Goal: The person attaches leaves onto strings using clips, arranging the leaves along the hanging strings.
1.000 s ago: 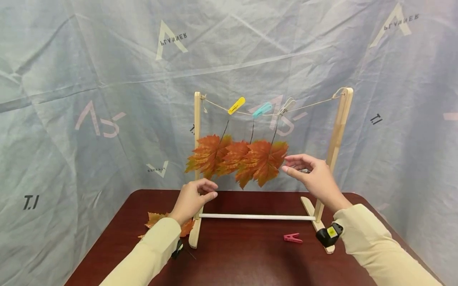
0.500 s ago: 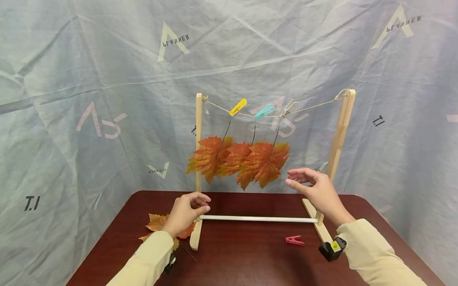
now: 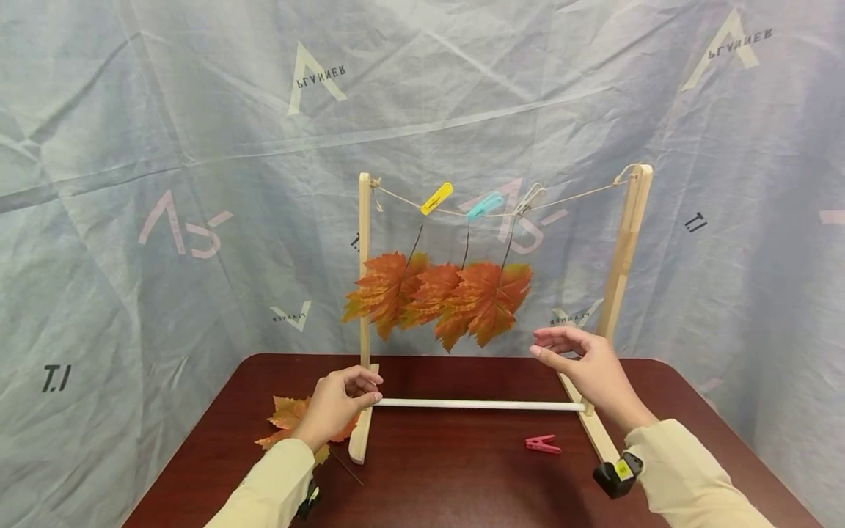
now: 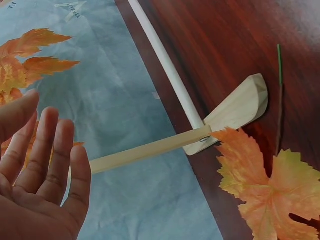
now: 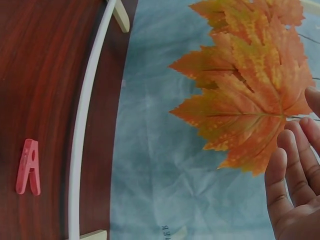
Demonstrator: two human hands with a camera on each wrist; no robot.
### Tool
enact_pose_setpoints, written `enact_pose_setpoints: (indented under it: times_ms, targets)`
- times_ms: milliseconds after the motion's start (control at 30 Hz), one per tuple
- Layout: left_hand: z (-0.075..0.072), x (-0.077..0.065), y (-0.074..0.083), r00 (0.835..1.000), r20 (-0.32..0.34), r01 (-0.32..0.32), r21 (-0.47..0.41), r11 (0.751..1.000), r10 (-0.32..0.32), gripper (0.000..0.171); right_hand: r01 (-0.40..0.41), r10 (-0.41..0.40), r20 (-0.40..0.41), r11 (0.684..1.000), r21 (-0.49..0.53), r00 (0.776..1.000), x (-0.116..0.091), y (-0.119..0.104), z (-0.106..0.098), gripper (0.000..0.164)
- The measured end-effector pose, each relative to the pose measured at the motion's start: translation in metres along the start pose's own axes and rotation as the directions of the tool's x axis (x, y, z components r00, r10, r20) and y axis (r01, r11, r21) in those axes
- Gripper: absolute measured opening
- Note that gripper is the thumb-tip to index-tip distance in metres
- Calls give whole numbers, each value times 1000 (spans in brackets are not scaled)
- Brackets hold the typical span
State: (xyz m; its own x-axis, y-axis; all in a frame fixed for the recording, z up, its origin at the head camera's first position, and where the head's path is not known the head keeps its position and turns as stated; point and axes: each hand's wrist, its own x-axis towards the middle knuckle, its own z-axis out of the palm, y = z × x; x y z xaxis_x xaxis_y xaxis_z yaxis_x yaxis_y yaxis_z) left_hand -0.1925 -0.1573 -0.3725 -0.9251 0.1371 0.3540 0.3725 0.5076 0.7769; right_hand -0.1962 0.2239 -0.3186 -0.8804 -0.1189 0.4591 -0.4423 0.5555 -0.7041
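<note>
Three orange artificial maple leaves (image 3: 491, 301) hang by their stems from a string (image 3: 581, 196) on a wooden stand. A yellow clothespin (image 3: 437, 198), a light blue clothespin (image 3: 485, 206) and a whitish clothespin (image 3: 530, 199) pin them to it. My left hand (image 3: 339, 400), holding nothing, is near the stand's left post with fingers relaxed. To the right of the leaves and a little below them, my right hand (image 3: 587, 367) is held with loosely bent fingers and nothing in it. Another maple leaf (image 4: 272, 195) lies on the table by the left foot, partly hidden behind my left hand in the head view.
A pink clothespin (image 3: 543, 444) lies on the dark red table (image 3: 449, 469), toward the right foot. The stand's white crossbar (image 3: 482, 404) runs low between its posts, and the right post (image 3: 623, 257) rises behind my right hand. A grey printed cloth (image 3: 198, 147) hangs behind.
Both hands have lowered away from the hanging leaves, the left one down and leftward, the right one down and slightly rightward. The leaves and clothespins hang much as before.
</note>
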Motion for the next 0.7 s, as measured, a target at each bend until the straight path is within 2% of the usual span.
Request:
enact_pose_setpoints:
  times_ms: [233, 400, 700]
  targets:
    - [1, -6, -5, 999, 14, 31, 16, 999, -32, 15, -14, 14, 12, 999, 38, 1000, -7, 10, 3, 33]
    - [1, -11, -13, 1000, 20, 19, 28, 999, -20, 16, -39, 37, 32, 997, 70, 999, -12, 15, 6, 32]
    - [1, -17, -26, 998, -5, 65, -29, 997, -65, 14, -103, 101, 49, 993, 62, 994, -18, 30, 12, 35]
